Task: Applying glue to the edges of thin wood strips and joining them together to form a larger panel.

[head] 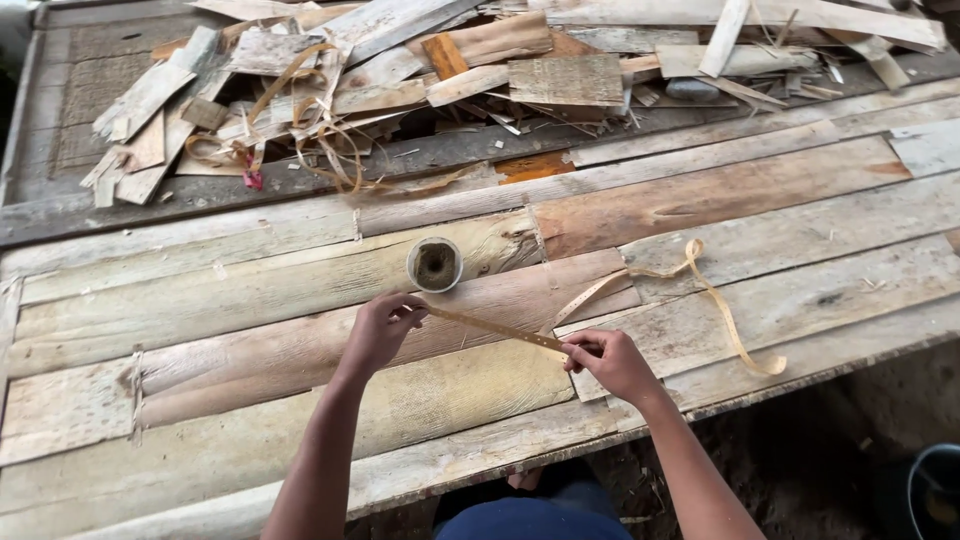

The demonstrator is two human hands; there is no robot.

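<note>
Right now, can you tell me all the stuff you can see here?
wood strip: one, pale tan, stretched between both hands, its loose end curling away over the planks to the right
small round cup: one, whitish with dark inside, standing on the planks just above the strip
plank worktop: many long boards, grey and brownish, side by side
scrap wood pile: many pieces, grey and tan, heaped at the back
curly shavings: a tangle, tan, at the front of the pile
dark bucket: one, only its rim shows, bottom right corner
left hand: grip pinching the strip's left end
right hand: grip pinching the strip further along
</note>
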